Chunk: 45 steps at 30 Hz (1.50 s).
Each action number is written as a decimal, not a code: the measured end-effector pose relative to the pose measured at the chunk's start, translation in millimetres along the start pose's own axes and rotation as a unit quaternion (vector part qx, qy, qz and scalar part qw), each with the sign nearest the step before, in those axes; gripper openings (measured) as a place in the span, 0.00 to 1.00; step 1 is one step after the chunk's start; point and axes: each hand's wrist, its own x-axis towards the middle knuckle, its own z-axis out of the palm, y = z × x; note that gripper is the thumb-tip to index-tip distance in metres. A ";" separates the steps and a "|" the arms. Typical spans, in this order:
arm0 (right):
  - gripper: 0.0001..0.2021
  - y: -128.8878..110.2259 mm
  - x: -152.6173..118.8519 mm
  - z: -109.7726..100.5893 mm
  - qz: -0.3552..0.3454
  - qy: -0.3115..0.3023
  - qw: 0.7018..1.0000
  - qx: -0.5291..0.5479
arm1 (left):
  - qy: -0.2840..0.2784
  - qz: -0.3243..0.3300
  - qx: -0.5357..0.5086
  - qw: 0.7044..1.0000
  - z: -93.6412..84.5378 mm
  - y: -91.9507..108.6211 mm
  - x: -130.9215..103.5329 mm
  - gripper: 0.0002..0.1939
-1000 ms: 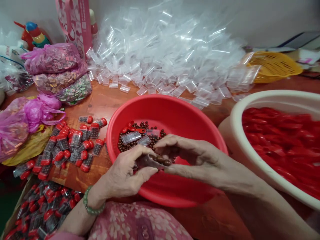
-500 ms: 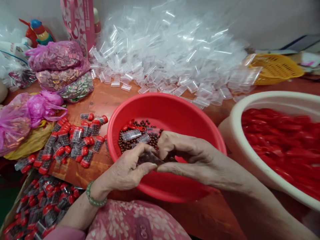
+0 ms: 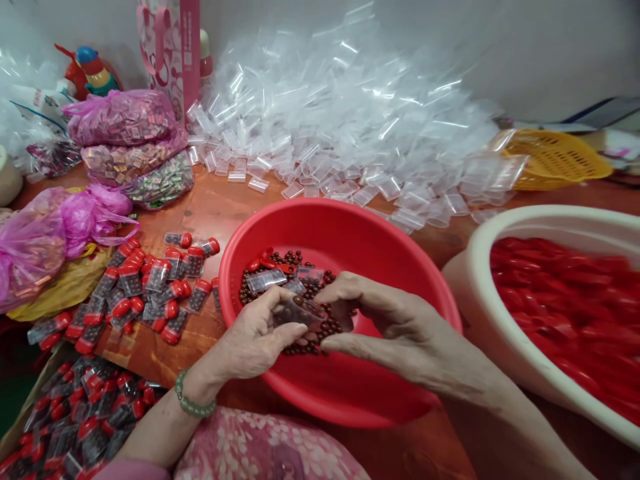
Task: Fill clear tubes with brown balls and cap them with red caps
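Observation:
Between the thumb and fingers of my left hand (image 3: 260,333) is a small clear plastic case (image 3: 303,315) with some brown beads in it. My right hand (image 3: 385,320) is just to its right, thumb and fingers apart, with nothing visible between them. Both hands are over a red basin (image 3: 400,247). Brown beads (image 3: 327,327) lie in the basin's left part, below the hands. Several clear cases (image 3: 266,281) and a few red caps (image 3: 254,265) rest on the beads.
A heap of clear cases (image 3: 350,133) fills the back. Filled, red-capped cases (image 3: 157,275) lie at left, more in a box (image 3: 95,413) below. A white tub (image 3: 480,267) of red caps (image 3: 570,300) stands right, a yellow basket (image 3: 560,160) behind it. Pink bags (image 3: 125,120) sit back left.
My right hand has come off the clear case and its fingers have spread. My left hand keeps hold of the case. The whole view has shifted slightly.

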 end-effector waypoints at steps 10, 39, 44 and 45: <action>0.13 -2.3 15.0 3.6 -0.012 -0.067 0.994 -0.089 | -0.034 -0.002 -0.009 0.999 -1.2 -3.7 0.4 0.08; 0.06 45.1 53.4 22.6 0.103 -0.212 0.900 -0.367 | 0.198 0.119 0.075 0.970 -39.3 14.8 3.7 0.09; 0.08 58.0 73.0 -8.0 0.164 -0.132 0.887 -0.410 | 0.209 0.118 0.036 0.970 -45.0 12.4 -1.5 0.07; 0.08 60.0 77.8 -9.3 0.166 -0.126 0.887 -0.413 | 0.209 0.120 0.030 0.970 -45.6 11.8 -1.6 0.07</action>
